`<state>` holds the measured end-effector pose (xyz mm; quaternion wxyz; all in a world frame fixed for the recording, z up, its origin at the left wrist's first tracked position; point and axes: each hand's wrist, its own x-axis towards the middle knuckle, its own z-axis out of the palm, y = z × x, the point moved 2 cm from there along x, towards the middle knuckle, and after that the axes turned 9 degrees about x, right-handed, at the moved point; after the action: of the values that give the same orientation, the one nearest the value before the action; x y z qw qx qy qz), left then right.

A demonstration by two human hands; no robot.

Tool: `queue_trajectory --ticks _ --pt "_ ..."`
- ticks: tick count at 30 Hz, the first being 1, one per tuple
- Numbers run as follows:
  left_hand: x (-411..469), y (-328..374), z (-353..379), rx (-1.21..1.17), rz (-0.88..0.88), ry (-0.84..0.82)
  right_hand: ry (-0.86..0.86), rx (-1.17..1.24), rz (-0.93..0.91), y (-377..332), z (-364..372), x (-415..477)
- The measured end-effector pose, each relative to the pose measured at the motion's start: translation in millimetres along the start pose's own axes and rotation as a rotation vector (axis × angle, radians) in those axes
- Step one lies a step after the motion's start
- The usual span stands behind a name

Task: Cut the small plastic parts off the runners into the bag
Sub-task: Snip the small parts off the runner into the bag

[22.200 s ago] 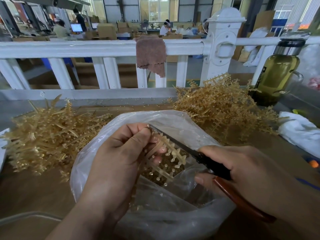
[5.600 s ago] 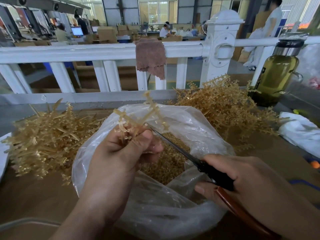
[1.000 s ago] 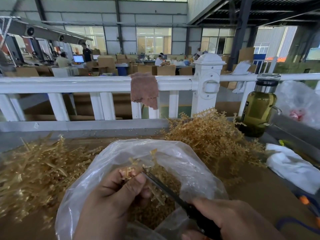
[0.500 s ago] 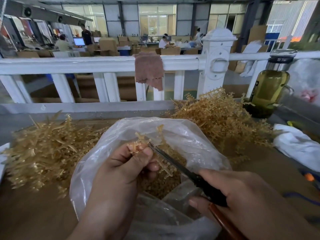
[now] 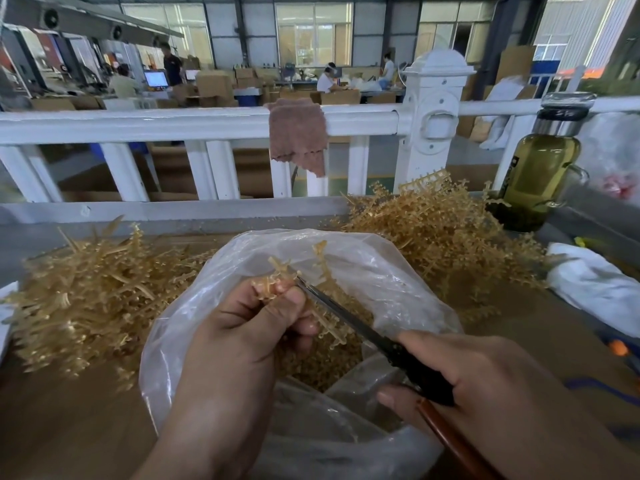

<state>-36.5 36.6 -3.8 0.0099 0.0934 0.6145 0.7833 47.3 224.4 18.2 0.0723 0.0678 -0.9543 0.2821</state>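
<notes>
The runner (image 5: pixel 273 285) has shrunk to a stub, pinched in the left hand (image 5: pixel 242 334). The right hand (image 5: pixel 485 386) grips the scissors (image 5: pixel 346 322). The bag (image 5: pixel 381 282) holds many parts (image 5: pixel 322 365); a seemingly uncut pile (image 5: pixel 443 237) waits.

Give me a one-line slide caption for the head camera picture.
Left hand holds a plastic runner over the open bag while the right hand holds scissors to it.
</notes>
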Motion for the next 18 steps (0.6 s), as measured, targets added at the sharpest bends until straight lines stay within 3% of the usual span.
queue_trajectory --ticks 18 --pt "0.8 -3.5 -0.6 -0.033 -0.030 -0.028 0.016 -0.006 0.025 -4.7 -2.1 -0.2"
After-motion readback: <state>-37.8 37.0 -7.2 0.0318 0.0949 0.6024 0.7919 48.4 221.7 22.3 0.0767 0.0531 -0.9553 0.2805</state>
